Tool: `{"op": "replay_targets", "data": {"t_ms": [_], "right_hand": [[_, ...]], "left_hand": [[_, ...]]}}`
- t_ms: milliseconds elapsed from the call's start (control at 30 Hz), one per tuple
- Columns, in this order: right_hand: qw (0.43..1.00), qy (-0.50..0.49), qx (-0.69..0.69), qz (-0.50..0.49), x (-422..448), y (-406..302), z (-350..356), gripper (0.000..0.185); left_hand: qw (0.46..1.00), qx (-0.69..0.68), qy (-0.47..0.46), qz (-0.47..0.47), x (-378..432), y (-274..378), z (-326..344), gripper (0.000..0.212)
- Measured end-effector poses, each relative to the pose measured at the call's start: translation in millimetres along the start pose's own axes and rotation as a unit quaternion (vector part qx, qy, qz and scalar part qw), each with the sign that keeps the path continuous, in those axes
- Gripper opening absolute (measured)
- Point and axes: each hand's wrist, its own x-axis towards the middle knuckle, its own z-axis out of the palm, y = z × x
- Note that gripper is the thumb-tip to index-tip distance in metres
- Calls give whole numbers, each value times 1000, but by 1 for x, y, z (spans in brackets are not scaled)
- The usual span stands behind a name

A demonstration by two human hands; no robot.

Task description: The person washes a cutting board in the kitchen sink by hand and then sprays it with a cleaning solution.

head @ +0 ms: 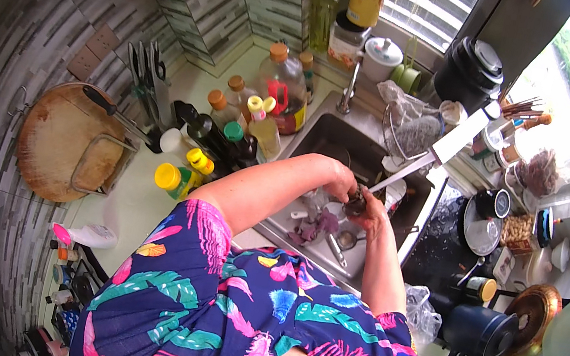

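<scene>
Over the stainless steel sink (pixel 263 222), my left hand (pixel 341 180) and my right hand (pixel 373 215) meet around a small dark wet object (pixel 356 204). My fingers hide most of it, so I cannot tell what it is. A long white and grey piece (pixel 453 138), perhaps a spout or a handled tool, slants down from the upper right and its thin end reaches my hands. Below them in the sink lie a crumpled purple cloth (pixel 317 228), a small round metal strainer or ladle (pixel 347 240) and a metal handle (pixel 336 251).
Sauce and oil bottles (pixel 283 87) crowd the counter left of the sink. Knives (pixel 146 75) and a round wooden chopping board (pixel 56 140) stand by the wall. Right are a wet black stovetop (pixel 431 231), a plastic bag (pixel 420 314) and a dark blue kettle (pixel 477 332).
</scene>
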Motion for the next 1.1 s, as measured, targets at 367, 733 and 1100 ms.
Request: {"op": "replay_targets", "data": {"t_ms": [367, 733, 1100], "right_hand": [[994, 73, -12, -75, 13, 3, -9, 21], [990, 107, 22, -89, 21, 9, -28, 22], [988, 124, 15, -93, -10, -13, -13, 19]], "left_hand": [[943, -250, 218, 14, -131, -38, -161, 36], [598, -615, 507, -84, -92, -175, -354, 73], [545, -709, 447, -31, -24, -290, -429, 34]]}}
